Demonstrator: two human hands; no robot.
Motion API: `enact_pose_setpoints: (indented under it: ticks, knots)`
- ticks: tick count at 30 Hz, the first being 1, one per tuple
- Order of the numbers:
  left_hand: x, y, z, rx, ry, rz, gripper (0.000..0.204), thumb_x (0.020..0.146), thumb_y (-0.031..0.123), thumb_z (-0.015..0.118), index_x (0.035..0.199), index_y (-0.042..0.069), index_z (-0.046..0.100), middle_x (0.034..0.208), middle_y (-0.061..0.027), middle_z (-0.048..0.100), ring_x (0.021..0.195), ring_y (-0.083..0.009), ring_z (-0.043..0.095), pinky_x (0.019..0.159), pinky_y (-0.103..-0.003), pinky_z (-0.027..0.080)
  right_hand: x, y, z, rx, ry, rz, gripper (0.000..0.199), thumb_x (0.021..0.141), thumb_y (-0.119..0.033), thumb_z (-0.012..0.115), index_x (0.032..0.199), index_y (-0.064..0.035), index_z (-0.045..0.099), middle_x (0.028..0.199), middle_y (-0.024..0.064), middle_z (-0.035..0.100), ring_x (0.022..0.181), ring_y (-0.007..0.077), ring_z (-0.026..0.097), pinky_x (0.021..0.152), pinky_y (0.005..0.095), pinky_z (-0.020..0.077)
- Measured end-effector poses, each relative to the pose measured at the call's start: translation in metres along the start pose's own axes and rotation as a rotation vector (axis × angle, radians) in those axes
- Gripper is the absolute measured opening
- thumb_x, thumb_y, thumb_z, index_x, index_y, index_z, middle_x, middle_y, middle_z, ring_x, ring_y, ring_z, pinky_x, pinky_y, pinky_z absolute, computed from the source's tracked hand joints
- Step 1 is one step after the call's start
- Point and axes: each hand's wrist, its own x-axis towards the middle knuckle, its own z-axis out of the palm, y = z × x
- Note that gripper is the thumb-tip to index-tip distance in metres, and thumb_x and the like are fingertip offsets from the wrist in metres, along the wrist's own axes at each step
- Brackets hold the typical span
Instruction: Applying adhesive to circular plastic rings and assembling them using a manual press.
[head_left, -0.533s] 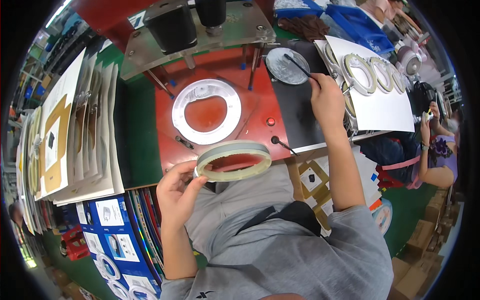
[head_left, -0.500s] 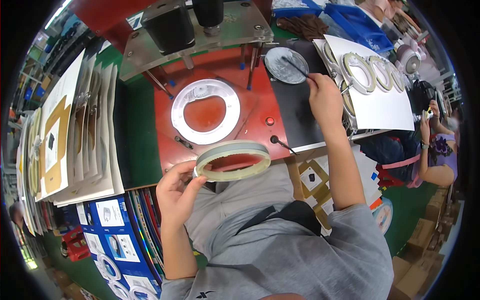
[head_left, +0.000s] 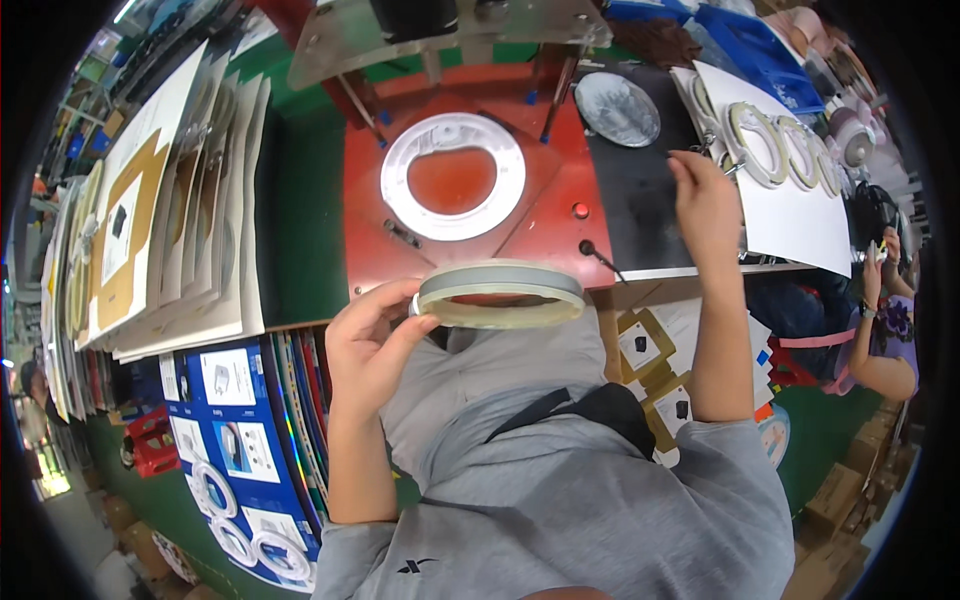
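My left hand (head_left: 362, 345) pinches the left end of a pale greenish ring (head_left: 500, 312) with a grey outer band, tilted above my lap. My right hand (head_left: 712, 212) is over the black mat, right of a round dish (head_left: 617, 108) smeared with whitish stuff. Its thumb and fingers are pinched together. The thin dark stick they held half a second ago no longer lies in the dish and hardly stands out against the mat. A flat white ring (head_left: 500, 190) with an off-centre opening lies on the red machine base (head_left: 365, 250), below a clear plate (head_left: 490, 55).
Large printed cards (head_left: 185, 220) stand stacked at left. On the right, a white sheet (head_left: 800, 225) carries several rings. A red button (head_left: 580, 211) and a black knob with a cable (head_left: 587, 248) sit on the base. Blue bins (head_left: 755, 60) are behind; another person (head_left: 885, 370) is at right.
The view has shifted, so the bench appears higher and further right. My right hand has drawn away from the dish toward me. My left hand still holds the greenish ring.
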Motion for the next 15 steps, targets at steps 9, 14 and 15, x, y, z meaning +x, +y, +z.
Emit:
enact_pose_setpoints:
  ticks: [9, 14, 15]
  knots:
    - [0.016, 0.074, -0.002, 0.536, -0.123, 0.562, 0.031, 0.078, -0.013, 0.066, 0.108, -0.008, 0.07, 0.113, -0.0253, 0.072, 0.108, -0.033, 0.072, 0.093, -0.038, 0.057, -0.035, -0.036, -0.072, 1.039, -0.326, 0.444, 0.027, 0.108, -0.015, 0.059, 0.124, 0.0042, 0.068, 0.093, 0.0072, 0.072, 0.059, 0.0029, 0.045, 0.053, 0.0187, 0.0342]
    - [0.026, 0.09, 0.0, 0.539, -0.094, 0.675, 0.029, 0.079, -0.001, 0.077, 0.107, -0.005, 0.073, 0.116, -0.0228, 0.074, 0.1, -0.0309, 0.074, 0.082, -0.035, 0.058, -0.038, -0.055, -0.092, 1.169, -0.513, 0.23, 0.027, 0.108, -0.01, 0.057, 0.128, 0.0053, 0.066, 0.094, 0.0116, 0.07, 0.056, 0.0029, 0.044, 0.052, 0.0173, 0.034]
    - [0.027, 0.091, -0.002, 0.556, -0.113, 0.723, 0.032, 0.076, -0.004, 0.078, 0.107, -0.005, 0.072, 0.113, -0.0248, 0.073, 0.101, -0.0343, 0.074, 0.082, -0.037, 0.06, -0.037, -0.063, -0.093, 1.197, -0.522, 0.19, 0.026, 0.105, -0.009, 0.061, 0.126, 0.0055, 0.068, 0.095, 0.0121, 0.071, 0.058, 0.0039, 0.047, 0.053, 0.0176, 0.036]
